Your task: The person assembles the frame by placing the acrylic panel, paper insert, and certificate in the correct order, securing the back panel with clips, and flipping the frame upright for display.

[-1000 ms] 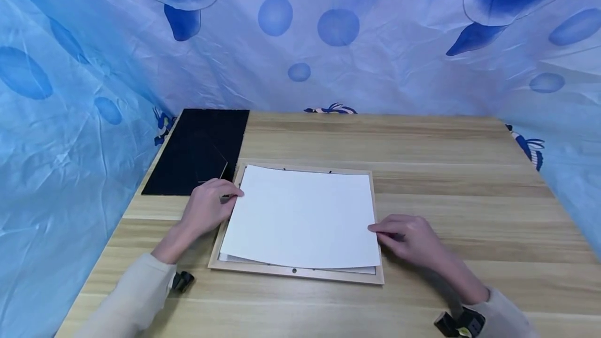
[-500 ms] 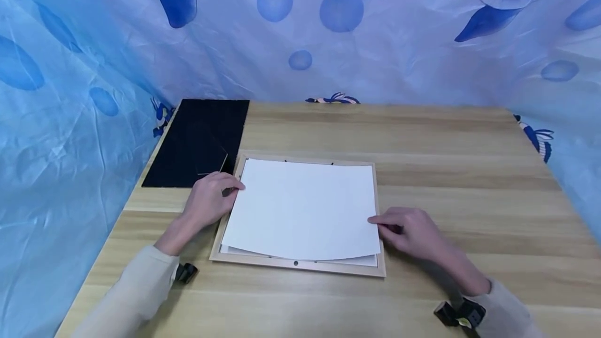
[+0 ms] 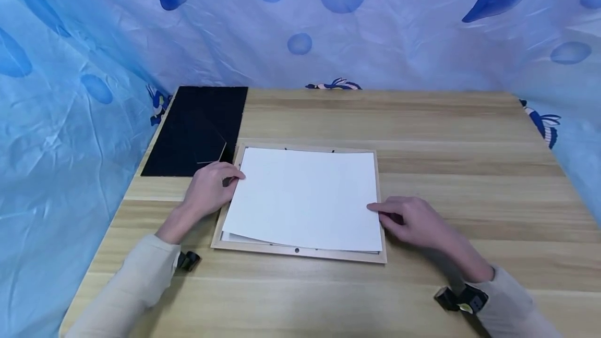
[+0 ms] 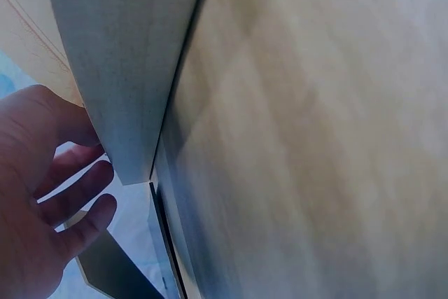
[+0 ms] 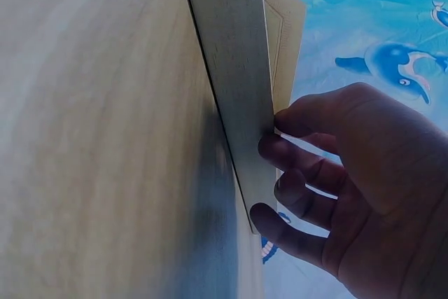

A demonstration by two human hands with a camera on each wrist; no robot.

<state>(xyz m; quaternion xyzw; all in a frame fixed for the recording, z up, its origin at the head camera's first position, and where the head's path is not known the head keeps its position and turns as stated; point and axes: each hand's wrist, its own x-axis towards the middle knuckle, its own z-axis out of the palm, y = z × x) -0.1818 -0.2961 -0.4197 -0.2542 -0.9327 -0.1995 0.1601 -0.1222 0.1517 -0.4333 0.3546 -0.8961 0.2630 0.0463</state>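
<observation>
A white sheet of paper [image 3: 305, 197] lies over a pale wooden picture frame [image 3: 338, 255], its front edge slightly bowed and raised at the left. My left hand [image 3: 211, 189] pinches the sheet's left edge between thumb and forefinger. On the opposite side, my right hand [image 3: 410, 220] pinches the right edge. From the right wrist, the sheet's underside [image 5: 283, 40] shows thin printed lines above the frame's side [image 5: 234, 75]. The remaining right fingers [image 5: 301, 197] hang loosely curled beside that side. The left wrist view has the left hand [image 4: 42, 180] close against the frame's outer side [image 4: 126, 68].
A black backing board [image 3: 188, 124] with a flap standing up at its near end lies at the table's back left, just behind the left hand. The wooden table [image 3: 451, 140] extends right and front. Blue printed sheeting [image 3: 404, 51] hangs behind and at both sides.
The sheet's front right corner has come nearer the frame's front rim, covering more of the white layer beneath. Both hands keep their hold. The head view has tilted downward.
</observation>
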